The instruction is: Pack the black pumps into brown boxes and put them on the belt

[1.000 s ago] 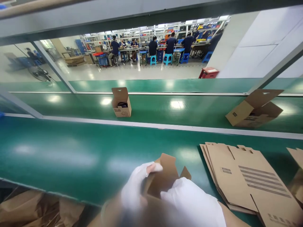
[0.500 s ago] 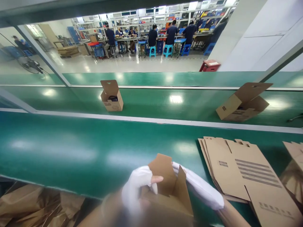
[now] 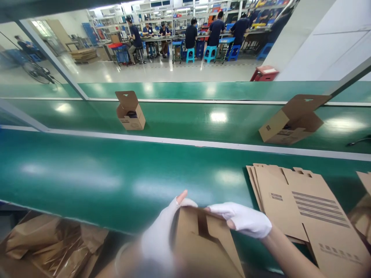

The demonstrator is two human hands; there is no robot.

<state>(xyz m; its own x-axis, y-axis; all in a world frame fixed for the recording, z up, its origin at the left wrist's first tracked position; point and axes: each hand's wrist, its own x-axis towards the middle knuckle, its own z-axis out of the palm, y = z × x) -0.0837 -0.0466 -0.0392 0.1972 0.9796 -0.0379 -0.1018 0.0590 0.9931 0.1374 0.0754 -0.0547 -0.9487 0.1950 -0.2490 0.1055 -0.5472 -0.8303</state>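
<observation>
Both my hands wear white gloves and hold a small brown cardboard box [image 3: 203,243] at the near edge of the green conveyor belt [image 3: 116,173]. My left hand [image 3: 162,235] grips the box's left side, with a bare fingertip showing above it. My right hand [image 3: 243,220] lies over the top flaps, fingers pressing them flat. To the right of my right hand lies a stack of flat unfolded cartons [image 3: 301,208].
Two open cartons ride the far belt: a small box [image 3: 130,112] at left and a tipped box [image 3: 290,121] at right. Crumpled brown paper bags [image 3: 49,247] sit below the belt at left. Several people sit at benches in the background [image 3: 203,34].
The box's upright flaps have been folded down; my right hand moved from behind the box onto its top. The small carton on the far belt drifted left.
</observation>
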